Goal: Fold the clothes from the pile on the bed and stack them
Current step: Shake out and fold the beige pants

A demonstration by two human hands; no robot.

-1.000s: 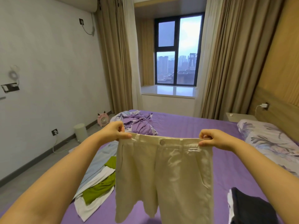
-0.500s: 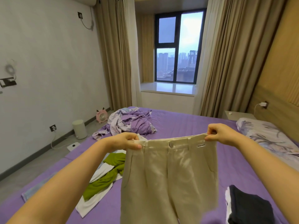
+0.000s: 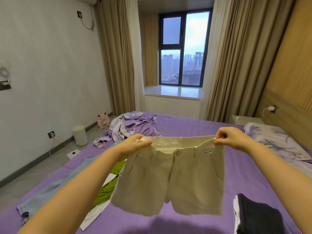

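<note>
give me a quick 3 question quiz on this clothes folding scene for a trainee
1. True or false: the beige shorts lie flat on the bed.
2. What lies on the bed at the lower right, beside the shorts?
A. a dark folded garment
B. a red towel
C. a pair of shoes
3. Fill in: the left hand and right hand each pinch the shorts at the ____.

Key
1. False: both hands hold them up, legs hanging free.
2. A: the dark folded garment.
3. Waistband, one hand at each end.
</note>
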